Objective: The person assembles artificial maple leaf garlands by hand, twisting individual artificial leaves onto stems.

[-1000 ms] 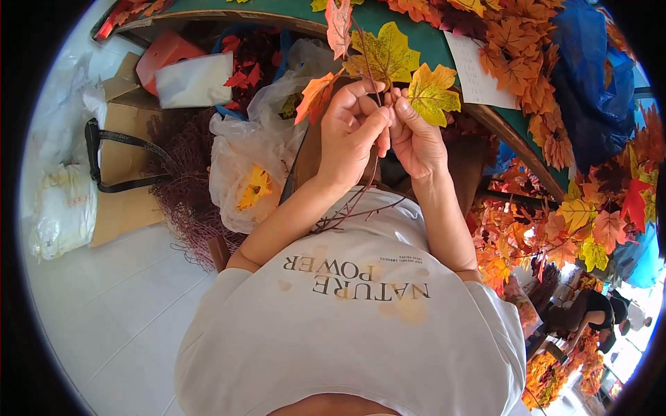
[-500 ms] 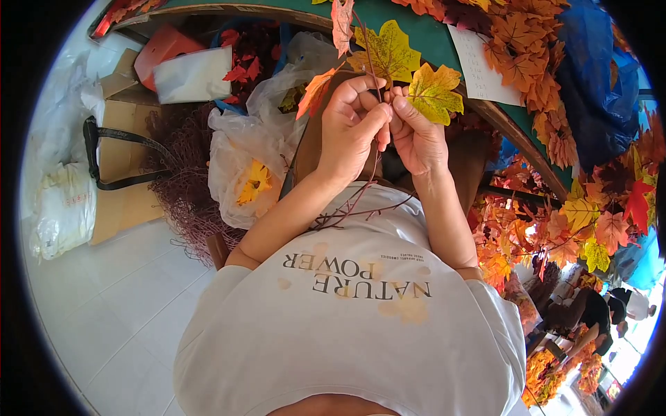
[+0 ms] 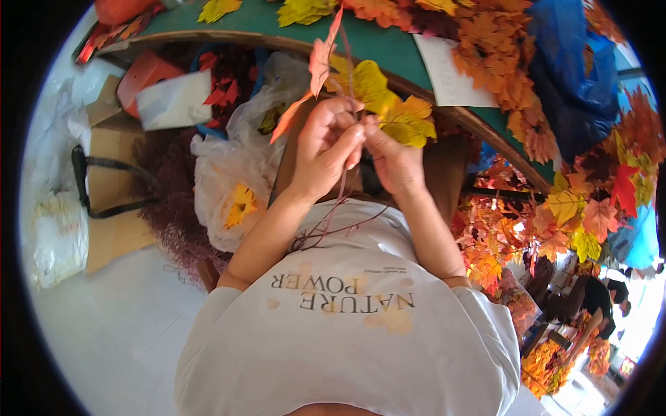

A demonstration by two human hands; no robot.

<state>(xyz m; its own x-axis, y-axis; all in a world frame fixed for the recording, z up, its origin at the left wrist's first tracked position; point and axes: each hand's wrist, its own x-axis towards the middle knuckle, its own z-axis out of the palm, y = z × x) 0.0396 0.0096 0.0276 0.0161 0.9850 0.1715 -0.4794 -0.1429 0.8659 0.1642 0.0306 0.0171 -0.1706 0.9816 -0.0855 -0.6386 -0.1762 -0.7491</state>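
Note:
In front of my chest, my left hand [image 3: 329,147] is closed round the thin brown stem [image 3: 349,66] of an artificial maple branch. Its thumb and fingers pinch close to my right hand [image 3: 395,158], which is also closed at the fingertips, where yellow-green maple leaves [image 3: 411,123] meet the stem. Pink-orange leaves [image 3: 322,61] stick out above and left of my left hand. Below the hands the bare stem runs down to several thin brown twigs [image 3: 316,239] against my white shirt. My fingertips hide the exact joint between leaf and stem.
Ahead is a green tabletop [image 3: 267,21] with a wooden edge, bearing a paper sheet [image 3: 444,73] and orange leaves [image 3: 489,55]. At left are a plastic bag [image 3: 229,163], a cardboard box [image 3: 114,222] and a heap of brown twigs [image 3: 173,201]. A person [image 3: 598,305] bends at far right.
The view has shifted, so the table and surroundings sit differently in the picture. My hands stay together on the stem, and the yellow-green leaves have tilted slightly.

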